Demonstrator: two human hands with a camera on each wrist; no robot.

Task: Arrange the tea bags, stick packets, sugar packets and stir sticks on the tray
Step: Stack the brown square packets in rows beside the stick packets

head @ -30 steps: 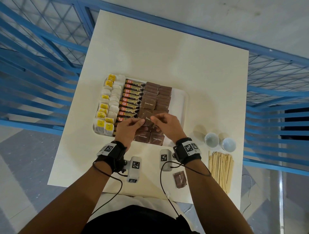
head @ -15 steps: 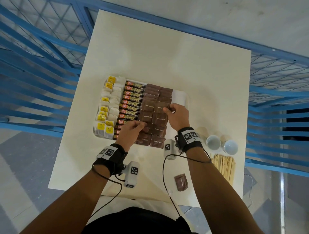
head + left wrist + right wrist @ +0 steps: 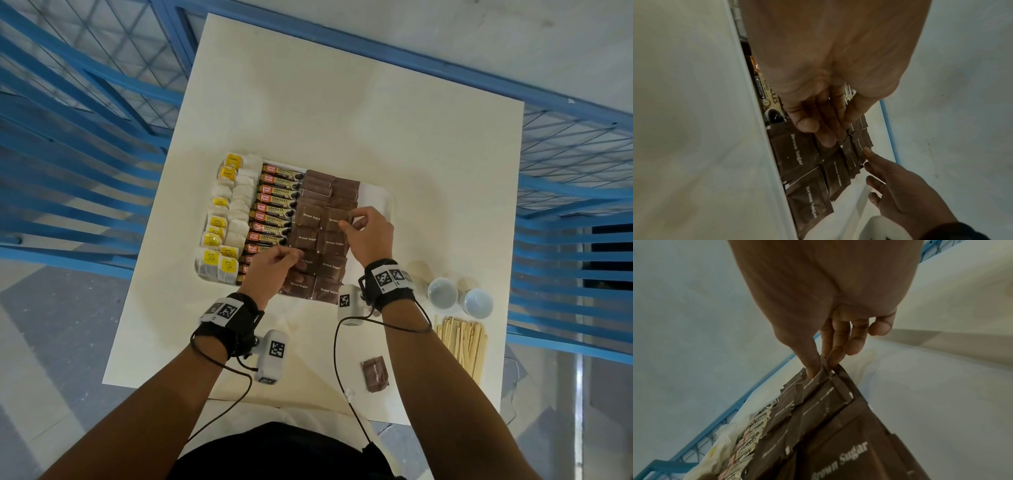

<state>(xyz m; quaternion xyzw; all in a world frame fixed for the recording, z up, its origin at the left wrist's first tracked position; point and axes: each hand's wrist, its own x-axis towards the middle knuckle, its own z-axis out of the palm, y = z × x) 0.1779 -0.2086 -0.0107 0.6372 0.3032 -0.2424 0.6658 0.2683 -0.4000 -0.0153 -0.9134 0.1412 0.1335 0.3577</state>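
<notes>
A white tray point(image 3: 379, 200) holds tea bags point(image 3: 222, 222) on the left, stick packets point(image 3: 274, 209) in the middle and two columns of brown sugar packets point(image 3: 308, 240) on the right. My right hand point(image 3: 346, 221) pinches the edge of one sugar packet point(image 3: 334, 217) in the right column, thumb against forefinger, as the right wrist view shows at the right hand point(image 3: 821, 368). My left hand point(image 3: 291, 255) lies over the nearer packets of the left column. Its fingers point(image 3: 826, 138) are nearly straight and touch the sugar packets point(image 3: 797, 155). Stir sticks point(image 3: 462, 342) lie on the table to the right.
One loose sugar packet point(image 3: 375, 373) lies on the table near the front edge. Two white cups point(image 3: 442, 293) point(image 3: 478, 303) stand right of the tray, behind the stir sticks. Blue metal railings surround the white table point(image 3: 342, 113).
My right hand has carried a sugar packet from the near middle of the tray farther back into the right column. My left hand let go of it and stayed over the near packets.
</notes>
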